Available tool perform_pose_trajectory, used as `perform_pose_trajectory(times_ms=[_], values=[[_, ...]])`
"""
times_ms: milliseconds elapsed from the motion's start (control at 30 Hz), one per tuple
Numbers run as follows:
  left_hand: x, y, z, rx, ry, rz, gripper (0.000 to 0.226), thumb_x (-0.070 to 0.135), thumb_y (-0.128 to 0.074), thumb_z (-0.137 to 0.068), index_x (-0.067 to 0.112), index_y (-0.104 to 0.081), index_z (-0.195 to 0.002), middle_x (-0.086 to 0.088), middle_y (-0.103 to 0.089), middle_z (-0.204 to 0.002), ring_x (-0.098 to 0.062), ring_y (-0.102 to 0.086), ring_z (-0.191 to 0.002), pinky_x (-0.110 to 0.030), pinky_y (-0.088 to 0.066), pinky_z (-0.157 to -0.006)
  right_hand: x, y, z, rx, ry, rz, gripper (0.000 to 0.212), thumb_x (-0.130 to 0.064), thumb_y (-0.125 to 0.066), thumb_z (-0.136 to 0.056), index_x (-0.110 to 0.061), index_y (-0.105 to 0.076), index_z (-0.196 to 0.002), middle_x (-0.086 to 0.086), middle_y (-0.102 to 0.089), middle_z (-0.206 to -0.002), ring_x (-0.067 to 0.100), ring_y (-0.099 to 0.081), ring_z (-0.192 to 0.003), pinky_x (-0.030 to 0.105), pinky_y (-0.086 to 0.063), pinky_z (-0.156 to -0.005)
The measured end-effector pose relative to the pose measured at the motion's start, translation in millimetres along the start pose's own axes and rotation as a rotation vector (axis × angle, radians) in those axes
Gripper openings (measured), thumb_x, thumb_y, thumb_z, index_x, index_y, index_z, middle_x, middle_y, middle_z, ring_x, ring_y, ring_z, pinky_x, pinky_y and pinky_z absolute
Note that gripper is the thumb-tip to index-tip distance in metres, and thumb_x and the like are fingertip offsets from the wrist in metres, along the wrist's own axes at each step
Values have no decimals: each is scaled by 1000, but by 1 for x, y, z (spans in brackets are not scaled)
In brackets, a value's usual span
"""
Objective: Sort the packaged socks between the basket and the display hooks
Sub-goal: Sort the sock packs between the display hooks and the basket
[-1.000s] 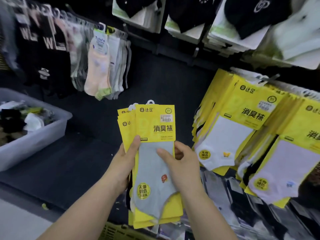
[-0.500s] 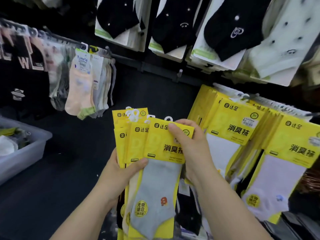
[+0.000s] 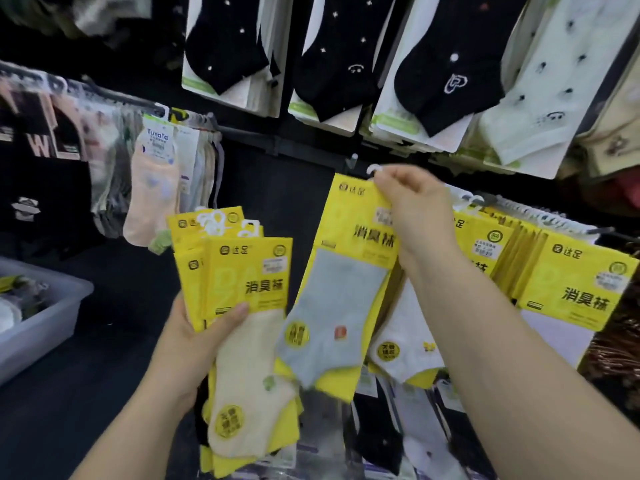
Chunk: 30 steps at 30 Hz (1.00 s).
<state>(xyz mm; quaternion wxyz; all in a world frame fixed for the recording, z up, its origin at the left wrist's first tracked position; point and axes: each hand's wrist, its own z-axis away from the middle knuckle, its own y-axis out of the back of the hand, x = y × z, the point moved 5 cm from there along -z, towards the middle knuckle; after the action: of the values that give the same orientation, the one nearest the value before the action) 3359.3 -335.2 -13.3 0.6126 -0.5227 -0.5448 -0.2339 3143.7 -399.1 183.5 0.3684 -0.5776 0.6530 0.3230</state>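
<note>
Grey pack (image 3: 337, 289) is pinched by right hand (image 3: 420, 209) near hook (image 3: 352, 161); left hand (image 3: 194, 337) clasps stack (image 3: 242, 271). Missed hook risks dropping.

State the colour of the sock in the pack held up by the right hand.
Light grey sock on a yellow card, clearest in the head view.

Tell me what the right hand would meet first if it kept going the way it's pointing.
Probably the bare display hook just above and left of the right hand, which holds the grey sock pack by its hanger. Depth is unclear.
</note>
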Motion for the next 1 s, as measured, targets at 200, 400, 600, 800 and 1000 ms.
perform_pose_trajectory(times_ms=[200,400,600,800,1000], values=[[8,26,-8,10,7,-52,54,39,-81,-52,39,-57,-100,12,-74,-93,-12,-72,-84,-31,-53,-64,6,-35,-41,-46,-65,86,17,-13,-66,-87,-25,-69,-74,-3,-66,-80,14,-60,-74,23,-55,-55],[7,10,-2,-71,68,-6,62,36,-85,-50,31,-58,-106,7,-75,-95,-15,-73,-83,-27,-56,-61,21,-25,-40,76,-17,277,32,-12,-59,-91,-12,-58,-123,4,-60,-124,14,-56,-110,21,-43,-88],[3,-12,5,-151,124,48,68,40,-82,-49,27,-57,-112,4,-76,-97,-16,-74,-85,-28,-57,-61,43,-43,50,-237,79,389,38,-43,-67,-81,-30,-44,-109,-7,-51,-109,0,-51,-89,14,-43,-69],[-2,-26,10,-197,129,67,75,45,-82,-49,25,-57,-117,2,-75,-102,-18,-73,-89,-28,-58,-62,50,-55,61,-390,-132,180,26,-21,-78,-76,-21,-56,-90,-3,-62,-88,-6,-59,-56,14,-49,-50],[-3,-26,10,-166,110,49,59,53,-69,-59,30,-59,-112,13,-75,-99,-6,-71,-88,-20,-53,-66,48,-40,54,-427,-124,192,22,-14,-71,-82,-27,-68,-99,0,-67,-106,5,-68,-81,17,-55,-63]])
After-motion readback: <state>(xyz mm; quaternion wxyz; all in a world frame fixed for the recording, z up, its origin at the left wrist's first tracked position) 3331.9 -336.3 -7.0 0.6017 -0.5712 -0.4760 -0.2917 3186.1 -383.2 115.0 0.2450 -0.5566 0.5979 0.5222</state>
